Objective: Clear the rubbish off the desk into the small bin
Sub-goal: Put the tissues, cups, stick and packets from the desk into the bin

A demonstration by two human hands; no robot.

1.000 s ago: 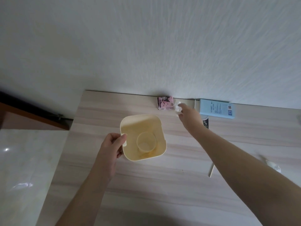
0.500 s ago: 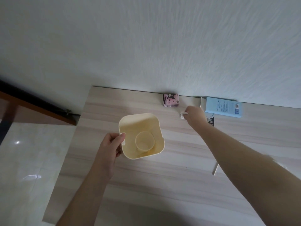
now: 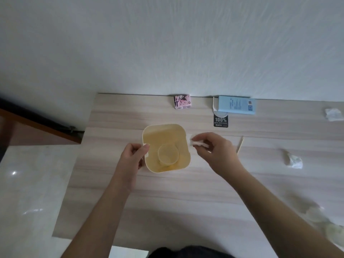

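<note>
On the pale wood desk (image 3: 186,202), my left hand (image 3: 133,155) grips the small bin (image 3: 183,135) rim while my right hand (image 3: 214,149) pinches a feather-light, squashy tissue wad (image 3: 197,143) just beside it.

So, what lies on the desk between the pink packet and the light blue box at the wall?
In the head view, only bare wooden desk separates the pink packet from the light blue box.

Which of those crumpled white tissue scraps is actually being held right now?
The small white wad pinched in the right hand, beside the yellow bin. The two other crumpled tissues lie untouched on the desk, far right.
</note>
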